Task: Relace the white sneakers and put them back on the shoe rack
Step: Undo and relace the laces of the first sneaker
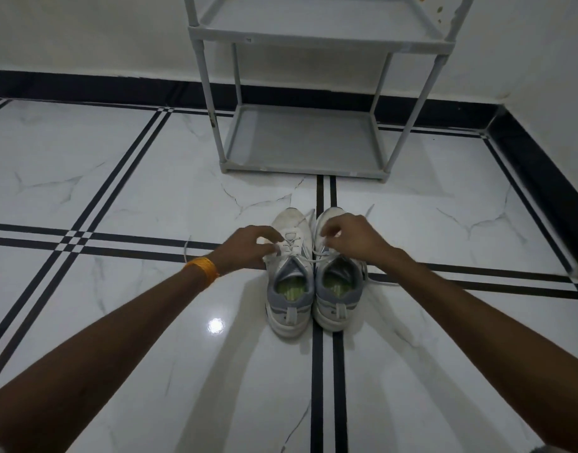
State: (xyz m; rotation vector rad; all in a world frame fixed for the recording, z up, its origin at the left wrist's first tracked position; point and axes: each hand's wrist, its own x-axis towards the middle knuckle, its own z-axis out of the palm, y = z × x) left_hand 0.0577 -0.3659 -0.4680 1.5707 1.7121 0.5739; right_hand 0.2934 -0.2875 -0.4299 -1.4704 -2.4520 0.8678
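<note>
Two white sneakers with grey collars stand side by side on the tiled floor, heels toward me. My left hand [248, 245] rests on the left sneaker [291, 276] and pinches its white lace near the upper eyelets. My right hand [349, 235] is over the right sneaker [338, 289], fingers pinched on that shoe's lace. Loose lace ends trail onto the floor at both sides. The grey shoe rack [300, 166] stands just beyond the shoes, and both of its visible shelves are bare.
The floor is glossy white marble tile with black stripe borders. A black skirting runs along the white walls at the back and right. An orange band is on my left wrist [204, 268].
</note>
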